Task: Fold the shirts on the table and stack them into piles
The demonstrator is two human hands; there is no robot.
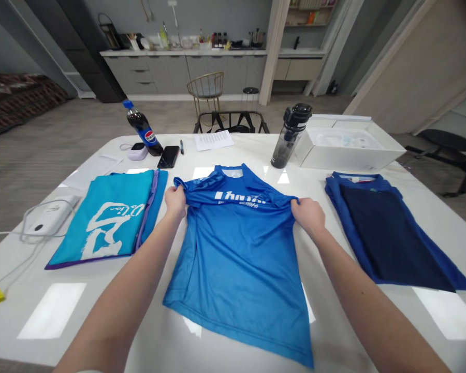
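Note:
A blue T-shirt (pixel 241 259) with white lettering lies spread on the white table, its collar away from me and its hem towards me. My left hand (pixel 175 201) is closed on the shirt's left sleeve side. On the opposite side, my right hand (pixel 309 213) pinches the other sleeve edge. Between the two hands the upper chest cloth is bunched into folds that partly cover the lettering. To the left sits a stack of folded shirts (pixel 116 207), turquoise with white print on top. Dark and navy folded garments (pixel 388 233) lie at the right.
On the table (pixel 147 331) stand a cola bottle (pixel 143 129), a dark tumbler (pixel 289 137) and a white open box (pixel 345 147). A phone (pixel 168 156), a pen (pixel 181 147) and papers (pixel 214 140) lie at the back. A white power device (pixel 48 217) with cables is at left.

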